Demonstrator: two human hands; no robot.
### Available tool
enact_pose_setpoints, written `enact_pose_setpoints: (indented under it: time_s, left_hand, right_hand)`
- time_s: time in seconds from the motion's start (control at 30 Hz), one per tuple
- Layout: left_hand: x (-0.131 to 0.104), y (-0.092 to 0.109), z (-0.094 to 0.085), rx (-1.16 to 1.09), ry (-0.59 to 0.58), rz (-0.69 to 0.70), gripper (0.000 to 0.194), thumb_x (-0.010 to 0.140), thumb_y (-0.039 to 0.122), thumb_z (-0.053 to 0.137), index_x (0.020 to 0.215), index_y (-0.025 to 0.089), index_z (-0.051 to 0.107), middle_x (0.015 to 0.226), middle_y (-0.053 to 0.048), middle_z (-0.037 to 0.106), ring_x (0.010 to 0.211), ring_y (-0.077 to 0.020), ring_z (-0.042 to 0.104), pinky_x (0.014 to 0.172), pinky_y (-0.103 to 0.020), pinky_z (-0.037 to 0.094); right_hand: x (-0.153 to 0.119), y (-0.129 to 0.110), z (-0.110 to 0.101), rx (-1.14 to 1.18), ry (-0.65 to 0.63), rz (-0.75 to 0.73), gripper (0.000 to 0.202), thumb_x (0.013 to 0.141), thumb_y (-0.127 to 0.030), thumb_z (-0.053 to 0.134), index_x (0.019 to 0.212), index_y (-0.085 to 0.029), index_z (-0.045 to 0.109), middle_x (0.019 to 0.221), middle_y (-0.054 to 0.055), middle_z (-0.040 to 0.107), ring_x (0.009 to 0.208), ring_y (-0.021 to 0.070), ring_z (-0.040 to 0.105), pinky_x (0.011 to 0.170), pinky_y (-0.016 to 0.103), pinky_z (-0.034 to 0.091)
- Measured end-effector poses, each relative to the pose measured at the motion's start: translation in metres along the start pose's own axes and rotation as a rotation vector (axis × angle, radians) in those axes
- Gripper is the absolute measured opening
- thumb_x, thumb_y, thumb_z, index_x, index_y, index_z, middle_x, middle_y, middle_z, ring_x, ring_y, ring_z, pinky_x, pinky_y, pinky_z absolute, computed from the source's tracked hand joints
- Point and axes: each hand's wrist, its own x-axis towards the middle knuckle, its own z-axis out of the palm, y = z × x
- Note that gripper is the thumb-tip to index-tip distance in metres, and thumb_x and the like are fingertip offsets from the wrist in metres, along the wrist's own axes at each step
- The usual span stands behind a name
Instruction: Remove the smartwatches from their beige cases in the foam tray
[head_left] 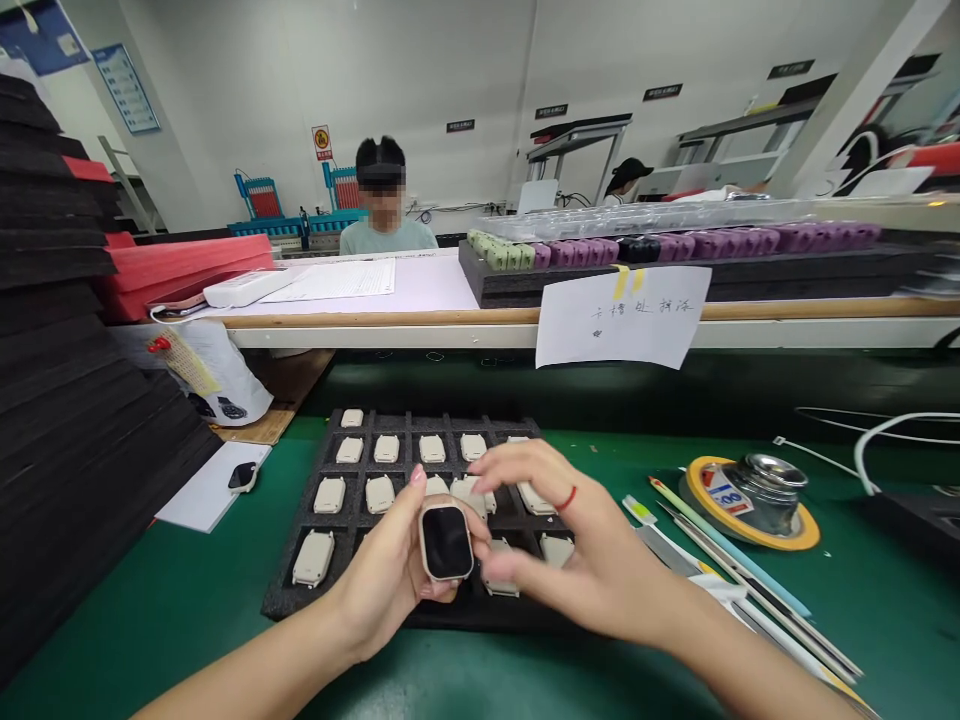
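Observation:
My left hand (386,560) is closed around a smartwatch case (448,542) with a dark screen and a pale frame, its screen facing up toward me. Just to the right, my right hand (592,540) has its fingers spread and curved, with its thumb slightly blurred. Nothing shows between these fingers. Beneath both hands lies a black foam tray (281,590) divided into square compartments. Several cream watch cases (313,557) sit in it, and the hands hide some of them.
To the left, another dark-screened watch (244,476) lies on a white card (202,490). A tape roll with a glass jar (765,495) and several slim tools (750,570) lie right. Foam sheets (67,400) are stacked left. A shelf (420,333) spans the back; a person (386,215) sits beyond it.

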Motion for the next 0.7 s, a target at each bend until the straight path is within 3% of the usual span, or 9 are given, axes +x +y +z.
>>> enact_pose_setpoints:
  time_s: [0.07, 0.13, 0.3, 0.4, 0.5, 0.6, 0.7]
  left_hand:
    - [0.000, -0.002, 0.001, -0.066, -0.015, -0.039, 0.049, 0.090, 0.059, 0.049, 0.080, 0.014, 0.065, 0.076, -0.005, 0.062, 0.050, -0.0066, 0.038, 0.055, -0.024, 0.031]
    - [-0.001, -0.003, 0.003, -0.131, -0.011, -0.045, 0.041, 0.089, 0.054, 0.056, 0.083, 0.015, 0.065, 0.075, -0.003, 0.061, 0.053, -0.0072, 0.040, 0.056, -0.023, 0.032]
    - [-0.006, -0.002, 0.008, -0.217, -0.045, -0.007, 0.036, 0.087, 0.052, 0.062, 0.087, 0.016, 0.066, 0.068, 0.000, 0.054, 0.055, -0.0074, 0.040, 0.052, -0.021, 0.024]
    - [-0.008, -0.002, 0.010, -0.205, -0.054, 0.015, 0.038, 0.089, 0.051, 0.060, 0.081, 0.014, 0.066, 0.068, -0.001, 0.055, 0.053, -0.0070, 0.037, 0.052, -0.021, 0.025]
    - [-0.010, -0.003, 0.010, -0.166, -0.060, 0.003, 0.044, 0.091, 0.054, 0.054, 0.087, 0.012, 0.068, 0.076, -0.005, 0.060, 0.050, -0.0055, 0.035, 0.052, -0.022, 0.024]
    - [-0.012, -0.001, 0.011, -0.154, -0.076, -0.006, 0.048, 0.092, 0.056, 0.051, 0.092, 0.011, 0.070, 0.080, -0.008, 0.063, 0.050, -0.0047, 0.035, 0.053, -0.022, 0.023]
    - [-0.014, 0.001, 0.012, -0.155, -0.084, -0.006, 0.050, 0.092, 0.057, 0.051, 0.090, 0.011, 0.070, 0.079, -0.007, 0.062, 0.050, -0.0048, 0.035, 0.053, -0.022, 0.023]
  right_hand:
    - [0.000, -0.012, 0.000, -0.009, -0.083, -0.066, 0.034, 0.078, -0.033, 0.080, 0.102, -0.023, 0.058, 0.117, 0.010, 0.062, 0.113, 0.0252, 0.059, 0.095, 0.039, 0.051]
    - [0.000, -0.020, 0.003, -0.024, -0.110, -0.081, 0.022, 0.081, -0.024, 0.076, 0.095, -0.022, 0.059, 0.119, 0.009, 0.062, 0.116, 0.0243, 0.057, 0.097, 0.038, 0.049]
    - [-0.003, -0.027, 0.007, 0.060, -0.020, -0.054, 0.008, 0.086, -0.014, 0.066, 0.084, -0.021, 0.062, 0.115, 0.008, 0.065, 0.107, 0.0210, 0.063, 0.090, 0.034, 0.053]
    - [-0.003, -0.028, 0.005, 0.166, 0.111, -0.001, 0.008, 0.088, -0.015, 0.065, 0.083, -0.022, 0.064, 0.100, 0.005, 0.070, 0.095, 0.0189, 0.068, 0.083, 0.031, 0.056]
    - [0.000, -0.027, 0.001, 0.336, 0.320, 0.123, 0.012, 0.090, -0.023, 0.066, 0.079, -0.022, 0.063, 0.080, 0.002, 0.070, 0.074, 0.0154, 0.069, 0.069, 0.026, 0.059]
    - [0.003, -0.025, -0.003, 0.489, 0.459, 0.218, 0.017, 0.093, -0.029, 0.065, 0.078, -0.021, 0.062, 0.081, 0.001, 0.072, 0.055, 0.0108, 0.068, 0.061, 0.024, 0.062]
    - [0.004, -0.023, -0.007, 0.488, 0.521, 0.208, 0.009, 0.090, -0.031, 0.069, 0.089, -0.023, 0.064, 0.089, 0.003, 0.076, 0.075, 0.0177, 0.076, 0.074, 0.030, 0.066]
